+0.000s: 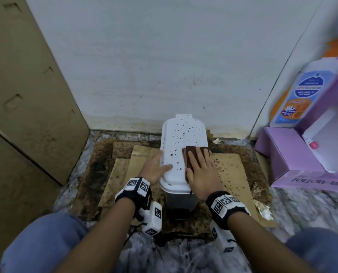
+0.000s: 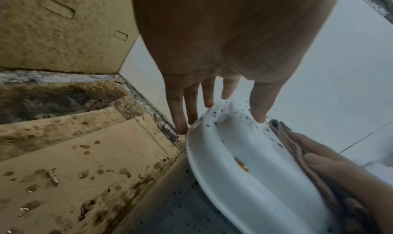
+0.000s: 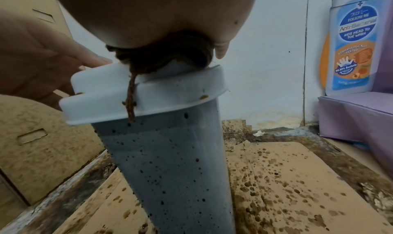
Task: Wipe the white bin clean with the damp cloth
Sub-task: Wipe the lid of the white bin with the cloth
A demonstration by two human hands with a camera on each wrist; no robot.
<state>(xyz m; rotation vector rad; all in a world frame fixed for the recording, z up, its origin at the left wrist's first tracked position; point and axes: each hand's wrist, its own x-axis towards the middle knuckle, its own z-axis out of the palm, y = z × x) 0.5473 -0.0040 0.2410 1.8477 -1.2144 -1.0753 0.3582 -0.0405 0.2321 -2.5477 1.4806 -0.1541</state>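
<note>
A white bin (image 1: 179, 142) with a lid speckled in brown spots stands on stained cardboard by the wall. Its grey speckled body (image 3: 170, 170) shows in the right wrist view. A brown cloth (image 1: 187, 154) lies on the lid's right side, and my right hand (image 1: 198, 168) presses flat on it with straight fingers. A cloth strand (image 3: 130, 101) hangs over the lid's front edge. My left hand (image 1: 156, 166) rests open on the lid's left edge, thumb on top (image 2: 258, 106), fingers (image 2: 180, 113) down the side. The lid's near part (image 2: 255, 178) looks mostly clean.
Stained cardboard sheets (image 1: 233, 174) cover the wet, dirty floor. A tall cardboard panel (image 1: 26, 95) stands at left. A purple box (image 1: 290, 154) with a wash bottle (image 1: 306, 91) sits at right. The white wall (image 1: 154, 66) is just behind the bin.
</note>
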